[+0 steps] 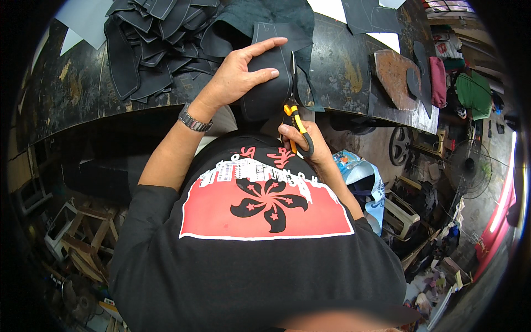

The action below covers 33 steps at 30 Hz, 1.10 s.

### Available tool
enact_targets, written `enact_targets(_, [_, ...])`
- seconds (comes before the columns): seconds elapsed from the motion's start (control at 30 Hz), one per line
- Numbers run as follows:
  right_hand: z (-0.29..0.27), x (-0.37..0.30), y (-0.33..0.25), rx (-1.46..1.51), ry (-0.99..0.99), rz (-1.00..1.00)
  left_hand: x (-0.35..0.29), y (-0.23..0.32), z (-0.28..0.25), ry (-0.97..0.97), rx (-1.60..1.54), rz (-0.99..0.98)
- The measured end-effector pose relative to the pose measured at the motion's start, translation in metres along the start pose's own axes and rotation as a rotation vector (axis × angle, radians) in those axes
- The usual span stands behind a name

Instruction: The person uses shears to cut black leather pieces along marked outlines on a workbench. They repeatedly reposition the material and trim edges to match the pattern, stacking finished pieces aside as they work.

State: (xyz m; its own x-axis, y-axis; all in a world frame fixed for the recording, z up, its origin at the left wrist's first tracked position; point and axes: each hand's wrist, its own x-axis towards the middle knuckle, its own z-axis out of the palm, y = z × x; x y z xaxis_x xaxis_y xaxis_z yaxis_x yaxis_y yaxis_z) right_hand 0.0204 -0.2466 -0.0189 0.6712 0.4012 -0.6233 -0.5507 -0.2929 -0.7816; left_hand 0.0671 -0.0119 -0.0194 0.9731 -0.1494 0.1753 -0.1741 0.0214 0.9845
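My left hand [237, 73] grips a black leather piece [271, 88] at its left side. The thumb and index finger lie on top; the other fingers are hidden. A pale line is marked along the piece's edges, and its lower end juts past the table's near edge. In my right hand [315, 137] is a pair of scissors [295, 113] with yellow and black handles. Their blades point away from me, along the right edge of the leather piece. Beneath its far part spreads a larger dark leather sheet [297, 23].
Left of my hand, many black leather pieces with pale outlines lie in a heap [148, 47] on the worn black table [72, 105]. A brown board [391, 74] rests at the table's right end. Beyond stands a fan [471, 169]; a wooden stool [91, 238] is at lower left.
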Motion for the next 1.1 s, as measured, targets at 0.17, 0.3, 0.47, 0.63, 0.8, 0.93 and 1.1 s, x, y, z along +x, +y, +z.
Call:
enact_targets(0.17, [0.0015, -0.0006, -0.0032, -0.002, 0.008, 0.009, 0.0008, -0.0028, -0.0008, -0.002, 0.004, 0.019])
enact_targets(0.3, [0.0018, -0.0007, -0.0050, -0.009, 0.011, 0.037, 0.0008, -0.0040, -0.0011, -0.002, -0.009, 0.003])
enact_targets(0.47, [0.0025, 0.0003, -0.0040, 0.018, 0.005, 0.031, 0.0011, -0.0044, -0.0012, -0.006, -0.028, -0.002])
enact_targets(0.63, [0.0017, 0.0000, -0.0039, -0.018, 0.009, 0.020, 0.0017, -0.0035, -0.0009, -0.001, -0.015, 0.018])
enact_targets(0.8, [0.0003, -0.0009, -0.0025, -0.029, 0.019, 0.010, 0.0005, -0.0014, 0.0004, -0.005, -0.033, -0.003])
enact_targets(0.93, [0.0012, -0.0010, -0.0010, -0.006, 0.027, -0.009, 0.0001, -0.0011, 0.0015, 0.010, 0.015, 0.031])
enact_targets(1.1, [0.0012, -0.0035, -0.0042, 0.017, 0.027, -0.007, -0.0002, -0.0012, 0.0015, 0.013, 0.032, 0.050])
